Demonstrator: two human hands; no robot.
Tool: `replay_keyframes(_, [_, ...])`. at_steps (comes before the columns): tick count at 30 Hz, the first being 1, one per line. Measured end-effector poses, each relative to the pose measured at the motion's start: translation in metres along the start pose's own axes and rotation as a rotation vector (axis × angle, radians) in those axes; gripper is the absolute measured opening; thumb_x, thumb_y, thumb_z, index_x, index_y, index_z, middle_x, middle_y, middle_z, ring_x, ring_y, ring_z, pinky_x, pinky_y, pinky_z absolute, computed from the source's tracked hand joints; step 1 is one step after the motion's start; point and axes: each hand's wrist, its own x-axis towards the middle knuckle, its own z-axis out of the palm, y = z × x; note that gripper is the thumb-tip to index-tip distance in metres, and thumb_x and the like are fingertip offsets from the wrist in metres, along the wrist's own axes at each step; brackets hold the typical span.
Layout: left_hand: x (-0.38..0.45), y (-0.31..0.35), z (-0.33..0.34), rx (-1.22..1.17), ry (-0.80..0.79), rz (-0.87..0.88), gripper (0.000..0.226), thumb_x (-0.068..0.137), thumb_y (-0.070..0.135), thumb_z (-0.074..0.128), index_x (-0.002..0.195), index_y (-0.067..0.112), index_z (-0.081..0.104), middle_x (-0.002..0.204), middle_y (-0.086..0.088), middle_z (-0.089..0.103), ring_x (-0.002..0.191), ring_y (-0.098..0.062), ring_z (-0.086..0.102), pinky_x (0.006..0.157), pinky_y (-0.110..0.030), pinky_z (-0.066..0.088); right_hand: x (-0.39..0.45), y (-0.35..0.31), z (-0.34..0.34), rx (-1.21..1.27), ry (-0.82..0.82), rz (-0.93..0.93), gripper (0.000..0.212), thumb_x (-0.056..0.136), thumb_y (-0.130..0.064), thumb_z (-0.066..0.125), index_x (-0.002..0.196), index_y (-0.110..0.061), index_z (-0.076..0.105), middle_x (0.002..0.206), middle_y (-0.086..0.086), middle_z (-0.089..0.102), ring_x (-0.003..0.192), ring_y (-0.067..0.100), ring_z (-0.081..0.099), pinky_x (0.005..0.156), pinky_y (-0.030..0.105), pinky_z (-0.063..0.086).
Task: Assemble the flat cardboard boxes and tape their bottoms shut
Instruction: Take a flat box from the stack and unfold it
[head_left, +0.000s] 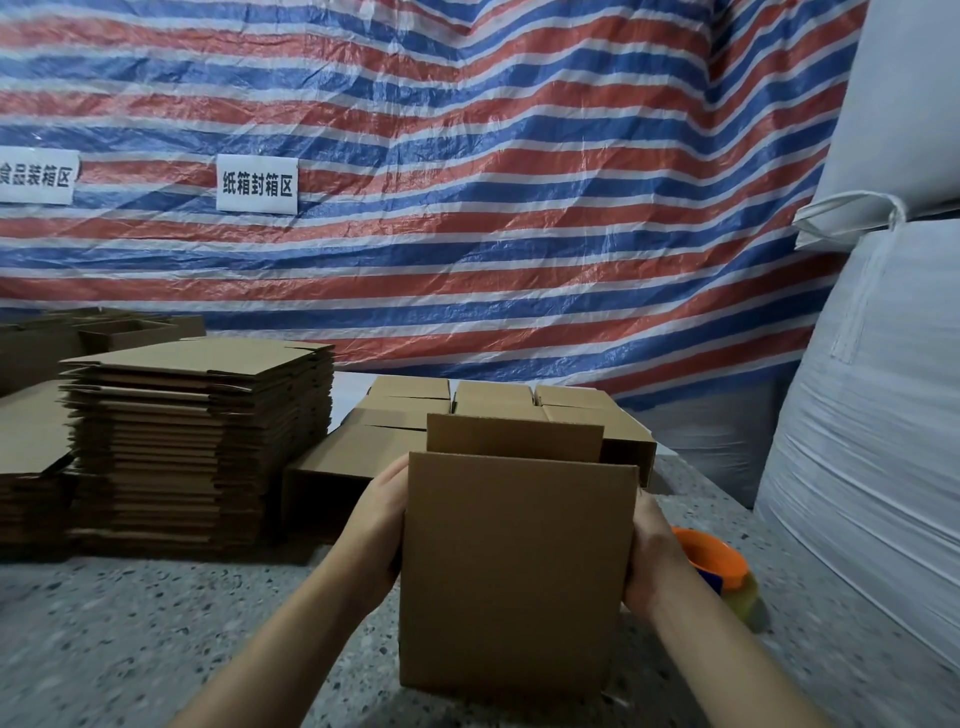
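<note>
You hold an upright brown cardboard box (519, 566) between both hands, standing on the speckled grey stone table (130, 623) right in front of you, its near top flap raised and another flap standing behind it. Your left hand (382, 525) presses against the box's left side, with the fingers wrapped out of sight behind the cardboard, so you grip that wall. Your right hand (649, 558) clasps the right side in the same way, its fingers hidden behind the edge. Just beyond the held box sit several assembled brown cardboard boxes (467, 410) with their flaps folded closed, touching one another. To your left rises a tall stack of flat brown cardboard blanks (197, 447), with a lower stack (31, 467) beside it at the frame's edge. Near your right wrist, an orange-cored roll of clear packing tape (722, 571) lies on the table, partly hidden by your hand. A red, white and blue striped tarpaulin (467, 182) hangs behind, carrying two white paper signs (257, 183). Large white woven sacks (883, 389) stand at the right.
</note>
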Motion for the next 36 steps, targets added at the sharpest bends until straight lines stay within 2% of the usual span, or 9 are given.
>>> replay_keyframes(4, [-0.001, -0.001, -0.003, -0.040, -0.031, 0.000, 0.015, 0.082, 0.035, 0.066, 0.084, 0.024, 0.076, 0.076, -0.007, 0.072, 0.062, -0.017, 0.068, 0.052, -0.029, 0.054, 0.000, -0.005, 0.000, -0.032, -0.006, 0.002, 0.073, 0.107, -0.037, 0.034, 0.047, -0.022, 0.072, 0.054, 0.001, 0.066, 0.045, 0.013, 0.065, 0.040, 0.022, 0.049])
replay_keyframes(10, [0.002, -0.001, -0.009, 0.035, -0.061, -0.018, 0.019, 0.094, 0.022, 0.058, 0.088, 0.023, 0.077, 0.076, -0.007, 0.070, 0.062, -0.016, 0.065, 0.052, -0.027, 0.051, 0.002, -0.004, 0.000, -0.025, 0.010, 0.026, 0.072, 0.107, -0.041, 0.035, 0.047, -0.022, 0.071, 0.056, 0.002, 0.067, 0.047, 0.014, 0.066, 0.041, 0.023, 0.050])
replay_keyframes(15, [-0.002, 0.005, -0.025, 0.129, -0.324, 0.014, 0.063, 0.083, 0.080, 0.035, 0.117, 0.039, 0.068, 0.126, -0.010, 0.065, 0.115, -0.027, 0.063, 0.100, -0.044, 0.049, 0.006, -0.003, 0.001, -0.026, 0.014, 0.016, 0.072, 0.107, -0.040, 0.037, 0.046, -0.022, 0.071, 0.056, 0.002, 0.067, 0.046, 0.014, 0.066, 0.040, 0.022, 0.049])
replay_keyframes(18, [-0.004, 0.006, -0.030, 0.188, -0.400, 0.045, 0.091, 0.063, 0.090, 0.052, 0.132, 0.030, 0.058, 0.132, -0.012, 0.061, 0.122, -0.030, 0.059, 0.102, -0.050, 0.048, 0.008, -0.002, 0.000, -0.026, -0.020, 0.010, 0.072, 0.107, -0.037, 0.037, 0.044, -0.022, 0.069, 0.053, 0.000, 0.065, 0.043, 0.013, 0.064, 0.039, 0.021, 0.048])
replay_keyframes(20, [0.001, 0.005, -0.028, 0.214, -0.317, 0.014, 0.089, 0.064, 0.083, 0.064, 0.129, 0.023, 0.059, 0.123, -0.008, 0.067, 0.113, -0.025, 0.064, 0.093, -0.044, 0.052, 0.007, -0.001, -0.001, -0.022, -0.046, -0.001, 0.067, 0.105, -0.035, 0.040, 0.048, -0.021, 0.070, 0.054, 0.001, 0.065, 0.045, 0.014, 0.064, 0.040, 0.022, 0.050])
replay_keyframes(26, [0.007, -0.007, -0.014, 0.152, -0.052, -0.024, 0.014, 0.093, 0.034, 0.059, 0.087, 0.025, 0.068, 0.083, -0.004, 0.060, 0.070, -0.015, 0.055, 0.057, -0.028, 0.040, 0.002, 0.001, -0.001, 0.005, -0.142, -0.049, 0.051, 0.100, -0.043, 0.047, 0.073, -0.017, 0.081, 0.080, 0.013, 0.075, 0.068, 0.024, 0.074, 0.053, 0.031, 0.057])
replay_keyframes(29, [0.007, -0.008, -0.008, 0.098, -0.007, -0.038, 0.018, 0.095, 0.023, 0.056, 0.081, 0.028, 0.066, 0.083, -0.004, 0.059, 0.068, -0.015, 0.053, 0.056, -0.027, 0.040, -0.002, 0.004, -0.002, 0.056, -0.163, -0.050, 0.058, 0.100, -0.056, 0.042, 0.092, -0.015, 0.082, 0.102, 0.019, 0.076, 0.086, 0.031, 0.076, 0.060, 0.035, 0.060])
replay_keyframes(32, [0.006, -0.007, -0.003, 0.040, 0.003, -0.042, 0.009, 0.095, 0.020, 0.055, 0.100, 0.026, 0.058, 0.096, -0.009, 0.059, 0.072, -0.018, 0.056, 0.053, -0.027, 0.045, -0.004, 0.007, -0.005, 0.043, -0.240, -0.106, 0.062, 0.096, -0.064, 0.041, 0.109, -0.016, 0.078, 0.114, 0.021, 0.073, 0.102, 0.034, 0.073, 0.070, 0.038, 0.061])
replay_keyframes(36, [0.008, -0.003, -0.002, -0.043, 0.021, -0.084, 0.043, 0.090, 0.015, 0.058, 0.122, 0.041, 0.048, 0.115, -0.008, 0.058, 0.080, -0.025, 0.060, 0.055, -0.031, 0.050, -0.004, 0.003, -0.009, -0.033, -0.255, -0.119, 0.040, 0.081, -0.047, 0.063, 0.109, -0.022, 0.076, 0.111, 0.016, 0.074, 0.092, 0.027, 0.075, 0.066, 0.035, 0.060])
